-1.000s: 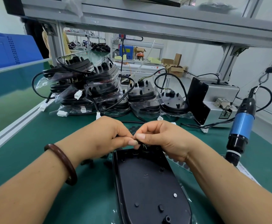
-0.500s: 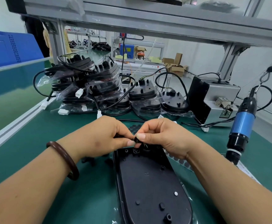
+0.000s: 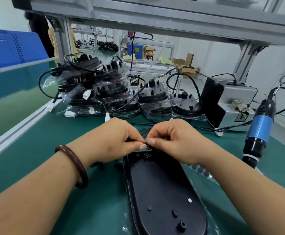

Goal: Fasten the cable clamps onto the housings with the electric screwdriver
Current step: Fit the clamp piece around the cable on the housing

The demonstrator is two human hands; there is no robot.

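Where the hands meet: I see the left hand (image 3: 114,139) and right hand (image 3: 175,141), knuckles up, both pinching a small black cable clamp (image 3: 148,146) between thumb and forefinger at the far end of the housing (image 3: 158,189).
Housing: flat on the green mat (image 3: 36,150), near centre.
Electric screwdriver (image 3: 260,128): hanging at right, well apart from both hands.
Far bench: bagged housings (image 3: 94,85) stacked with cables; grey box (image 3: 236,95) far right.
Change: hands and clamp as half a second ago, pinch unchanged.
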